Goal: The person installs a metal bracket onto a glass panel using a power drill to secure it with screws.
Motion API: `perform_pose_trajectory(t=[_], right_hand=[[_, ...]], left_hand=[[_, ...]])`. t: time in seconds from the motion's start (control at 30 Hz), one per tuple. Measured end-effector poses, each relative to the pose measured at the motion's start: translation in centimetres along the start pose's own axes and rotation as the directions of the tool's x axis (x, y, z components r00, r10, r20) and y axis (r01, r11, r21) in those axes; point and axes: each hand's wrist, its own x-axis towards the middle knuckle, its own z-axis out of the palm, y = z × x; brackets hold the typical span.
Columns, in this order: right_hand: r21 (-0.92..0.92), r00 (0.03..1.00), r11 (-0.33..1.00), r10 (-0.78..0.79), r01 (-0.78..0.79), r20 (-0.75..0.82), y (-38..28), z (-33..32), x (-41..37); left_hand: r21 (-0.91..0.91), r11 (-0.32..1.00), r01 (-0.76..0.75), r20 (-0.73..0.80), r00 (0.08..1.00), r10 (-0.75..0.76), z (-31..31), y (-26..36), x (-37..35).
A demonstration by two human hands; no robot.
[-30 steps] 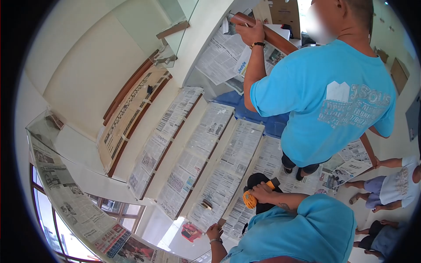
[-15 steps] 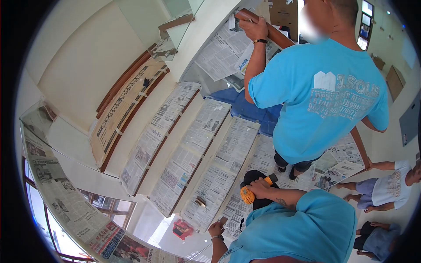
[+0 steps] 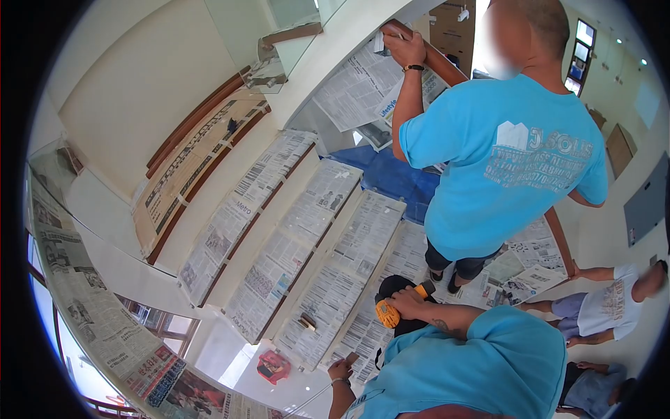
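My right hand is closed round a yellow and black tool, beside my black-clad knee. Near the bottom, my left hand pinches a small brown piece over the newspaper-covered steps. A small brown and metallic object lies on a papered step up and to the left of that hand.
A co-worker in a blue shirt stands ahead, one hand on a brown handrail. Another person touches a brown rail at right; someone else is below. A red object lies lower left. Blue sheeting covers the landing.
The view has shifted slightly. The co-worker's body appears a little further left, with a hand still on the handrail. Both my hands keep their holds.
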Motion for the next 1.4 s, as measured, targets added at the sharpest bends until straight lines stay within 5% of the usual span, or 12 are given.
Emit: perform_pose_trajectory(t=[0.17,0.27,0.37,0.53,0.6,0.8,0.83,0.87,0.93,1.13,1.27,1.4], right_hand=[[0.017,0.999,0.999,0.037,-0.037,-0.03,0.0,0.3,-0.5],[0.03,0.998,0.998,0.056,-0.056,-0.03,-0.4,0.1,-1.0],[0.03,0.995,0.996,0.084,-0.082,-0.05,-0.7,0.2,-1.2],[0.074,0.99,0.99,0.128,-0.124,-0.052,-0.7,-0.4,-2.8],[0.087,0.986,0.987,0.139,-0.132,-0.09,-0.8,0.3,-3.2],[0.068,0.968,0.989,0.141,-0.13,-0.206,-1.5,2.6,-7.2],[0.041,0.969,0.991,0.135,-0.13,-0.207,-1.6,2.5,-7.4],[0.068,0.961,0.987,0.159,-0.147,-0.227,-1.5,2.5,-7.6],[0.002,0.977,0.986,0.166,-0.167,-0.132,-1.6,3.0,-8.7],[0.067,0.959,0.972,0.233,-0.225,-0.16,-2.4,5.0,-11.4],[0.058,0.95,0.968,0.25,-0.243,-0.19,-0.8,4.8,-12.9],[0.093,0.931,0.966,0.258,-0.242,-0.258,-0.9,4.9,-13.2]], left_hand=[[0.108,0.983,0.148,0.023,0.988,-0.152,0.1,-2.9,0.1],[0.388,0.904,-0.177,0.263,0.962,0.076,-0.8,-3.9,-1.5],[0.239,0.971,0.026,0.205,0.976,-0.076,-1.1,-3.3,-1.8],[0.718,0.603,-0.348,0.405,0.913,0.045,-1.6,0.2,-0.1],[0.195,0.981,0.013,0.12,0.992,-0.037,-0.7,-0.3,0.7],[0.372,0.924,-0.088,0.147,0.989,0.035,1.2,-1.1,1.0],[0.646,0.359,-0.674,0.528,0.734,0.427,0.8,-1.9,2.1],[0.396,-0.463,-0.793,0.907,0.258,0.333,0.2,-2.0,3.0],[0.677,0.43,-0.598,0.619,0.778,0.109,1.6,-2.2,1.0],[0.759,0.276,-0.589,0.629,0.774,-0.075,-3.3,2.4,-1.9],[0.657,0.408,-0.634,0.712,0.699,-0.059,8.9,0.9,-5.0],[0.746,0.44,-0.5,0.602,0.789,-0.124,2.3,-0.2,-4.7]])
